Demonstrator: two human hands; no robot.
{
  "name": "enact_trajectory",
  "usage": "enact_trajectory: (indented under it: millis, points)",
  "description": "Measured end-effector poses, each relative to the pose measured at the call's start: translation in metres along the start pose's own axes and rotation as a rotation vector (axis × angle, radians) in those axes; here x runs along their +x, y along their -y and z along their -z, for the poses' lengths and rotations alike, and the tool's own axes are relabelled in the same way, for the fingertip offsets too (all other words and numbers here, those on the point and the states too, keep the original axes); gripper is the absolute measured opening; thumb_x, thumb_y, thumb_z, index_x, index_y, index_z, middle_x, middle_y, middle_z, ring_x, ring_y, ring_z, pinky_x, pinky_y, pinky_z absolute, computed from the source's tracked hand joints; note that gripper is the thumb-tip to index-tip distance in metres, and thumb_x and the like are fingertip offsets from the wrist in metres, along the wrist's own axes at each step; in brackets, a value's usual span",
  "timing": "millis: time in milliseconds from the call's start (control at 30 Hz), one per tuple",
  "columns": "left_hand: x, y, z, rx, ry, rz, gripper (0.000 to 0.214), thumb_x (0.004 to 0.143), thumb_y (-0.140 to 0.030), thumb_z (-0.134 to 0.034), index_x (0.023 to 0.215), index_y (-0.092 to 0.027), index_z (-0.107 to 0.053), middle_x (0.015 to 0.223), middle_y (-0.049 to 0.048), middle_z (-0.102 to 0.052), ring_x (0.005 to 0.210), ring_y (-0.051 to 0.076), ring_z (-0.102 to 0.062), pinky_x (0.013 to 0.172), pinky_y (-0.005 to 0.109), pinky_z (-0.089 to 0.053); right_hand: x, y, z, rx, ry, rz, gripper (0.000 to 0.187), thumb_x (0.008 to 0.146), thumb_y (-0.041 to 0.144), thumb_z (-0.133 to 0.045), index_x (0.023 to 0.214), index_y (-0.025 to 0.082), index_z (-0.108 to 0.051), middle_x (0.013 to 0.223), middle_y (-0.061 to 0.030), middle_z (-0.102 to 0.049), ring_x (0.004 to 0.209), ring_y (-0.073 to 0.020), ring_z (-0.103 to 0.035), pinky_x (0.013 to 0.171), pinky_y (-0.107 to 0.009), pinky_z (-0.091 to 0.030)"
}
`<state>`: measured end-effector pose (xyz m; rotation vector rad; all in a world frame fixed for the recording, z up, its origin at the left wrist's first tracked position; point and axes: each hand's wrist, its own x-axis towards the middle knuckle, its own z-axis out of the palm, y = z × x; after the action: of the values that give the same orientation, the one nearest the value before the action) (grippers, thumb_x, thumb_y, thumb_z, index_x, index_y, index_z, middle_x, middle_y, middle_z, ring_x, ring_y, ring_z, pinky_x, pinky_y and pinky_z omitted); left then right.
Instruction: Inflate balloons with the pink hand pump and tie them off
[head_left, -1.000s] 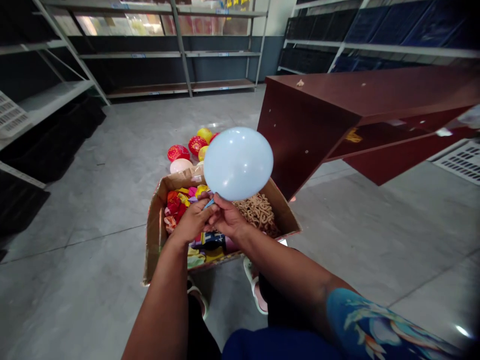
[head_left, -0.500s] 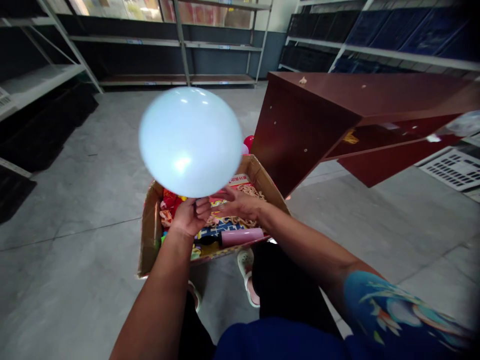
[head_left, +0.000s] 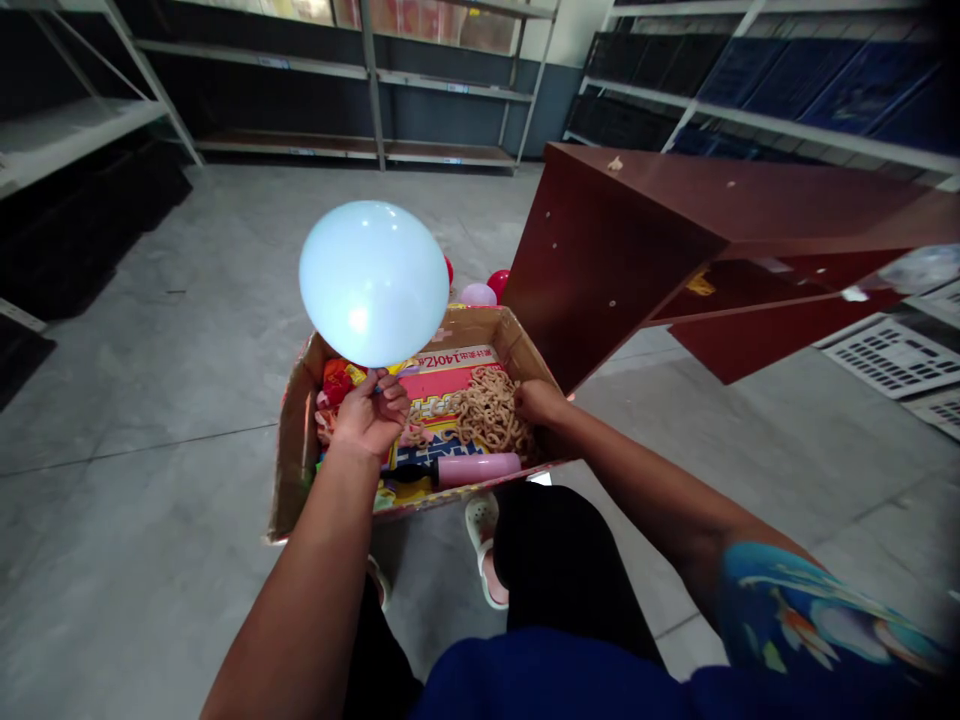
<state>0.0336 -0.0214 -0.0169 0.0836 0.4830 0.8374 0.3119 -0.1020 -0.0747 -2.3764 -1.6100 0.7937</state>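
My left hand (head_left: 370, 411) pinches the neck of an inflated pale blue balloon (head_left: 373, 282), which stands up over the left part of an open cardboard box (head_left: 289, 460). My right hand (head_left: 537, 402) reaches down into the right side of the box, fingers curled into a heap of tan rubber bands (head_left: 489, 412); whether it grips any is hidden. A pink hand pump (head_left: 478, 468) lies along the box's near side. Loose uninflated balloons (head_left: 339, 382) in red and yellow fill the left corner.
A dark red wooden cabinet (head_left: 637, 250) lies tipped just right of the box. Inflated pink and red balloons (head_left: 480, 293) rest on the grey floor behind the box. Metal shelving lines the walls. My legs and sandals are below the box.
My right hand let go of the balloon neck and dropped into the rubber bands at the box's right. The left hand now holds the balloon alone, shifted left.
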Motion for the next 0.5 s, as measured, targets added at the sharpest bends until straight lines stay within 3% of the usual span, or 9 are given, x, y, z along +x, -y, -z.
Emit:
enact_trajectory:
  millis: [67,133,267,367,500]
  points:
    - [0.000,0.000,0.000,0.001,0.004,0.000,0.024,0.095,-0.022,-0.036,0.073,-0.016,-0.045,0.054,-0.0041,-0.040,0.043,0.006,-0.044,0.039,0.015,-0.033,-0.003,0.004,0.013,0.056,0.038,0.021,0.003,0.066,0.016,-0.066,0.065,0.016,-0.068,0.067,-0.0046,-0.068,0.072,-0.0183,-0.061,0.065,-0.026,-0.043]
    - [0.000,0.000,0.000,0.010,0.005,-0.008,0.023,0.095,-0.021,-0.037,0.074,-0.016,-0.046,0.055,-0.0039,-0.042,0.045,0.006,-0.046,0.039,0.015,-0.034,-0.009,0.011,0.031,0.128,0.076,0.055,0.010,0.075,0.023,-0.061,0.076,0.016,-0.068,0.074,-0.0033,-0.070,0.070,-0.0157,-0.062,0.063,-0.025,-0.045]
    - [0.001,0.002,-0.004,0.040,-0.049,-0.013,0.021,0.094,-0.020,-0.040,0.076,-0.015,-0.050,0.058,-0.0024,-0.051,0.048,0.007,-0.053,0.040,0.015,-0.038,-0.025,0.033,0.059,0.623,0.212,0.170,0.016,0.077,0.033,-0.062,0.080,0.017,-0.062,0.090,-0.0051,-0.071,0.076,-0.0138,-0.065,0.066,-0.026,-0.050]
    - [0.002,0.006,-0.007,0.087,-0.105,0.001,0.018,0.092,-0.017,-0.043,0.077,-0.013,-0.053,0.065,0.0015,-0.059,0.052,0.008,-0.058,0.039,0.014,-0.039,-0.033,0.056,0.065,0.931,0.343,0.223,0.022,0.069,0.033,-0.073,0.075,0.017,-0.060,0.086,-0.0046,-0.071,0.073,-0.0138,-0.065,0.061,-0.024,-0.050]
    - [0.000,0.009,-0.011,0.150,-0.136,0.006,0.014,0.089,-0.018,-0.050,0.078,-0.012,-0.056,0.070,0.0055,-0.064,0.057,0.010,-0.062,0.039,0.013,-0.041,-0.033,0.087,0.063,1.040,0.363,0.267,0.022,0.069,0.032,-0.075,0.075,0.017,-0.060,0.086,-0.0039,-0.071,0.067,-0.0116,-0.064,0.049,-0.019,-0.043]
